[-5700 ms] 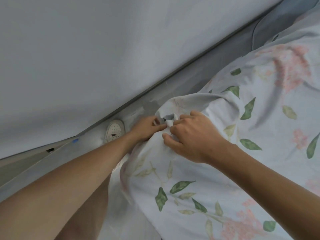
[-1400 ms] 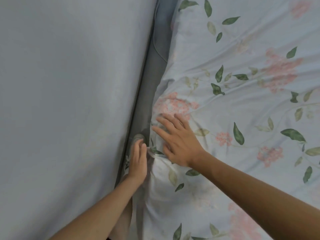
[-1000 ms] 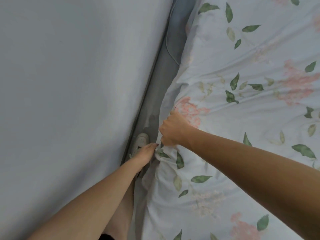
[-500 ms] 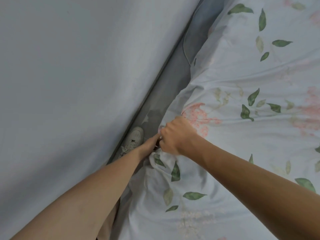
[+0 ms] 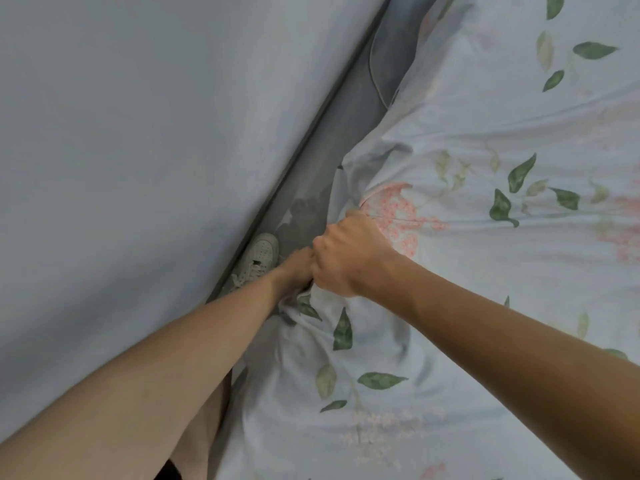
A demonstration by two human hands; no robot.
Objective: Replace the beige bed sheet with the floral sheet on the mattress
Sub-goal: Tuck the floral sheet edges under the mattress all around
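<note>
The floral sheet (image 5: 485, 237), pale with green leaves and pink blossoms, covers the mattress on the right. My right hand (image 5: 346, 254) is a fist gripping a bunched fold of the sheet at the mattress's left edge. My left hand (image 5: 296, 266) sits just left of it, partly hidden behind the right fist, its fingers tucked into the same bunch of cloth at the edge. Creases fan out from the gripped spot. No beige sheet is in view.
A plain pale wall (image 5: 138, 150) fills the left side. A narrow grey strip of floor (image 5: 332, 140) runs between wall and bed. My white shoe (image 5: 258, 258) stands in that gap, and my leg (image 5: 204, 431) shows at the bottom.
My right hand went from lying flat on the sheet to a fist gripping it at the edge. My left hand moved in against it. The view tilted, with the wall line now slanting.
</note>
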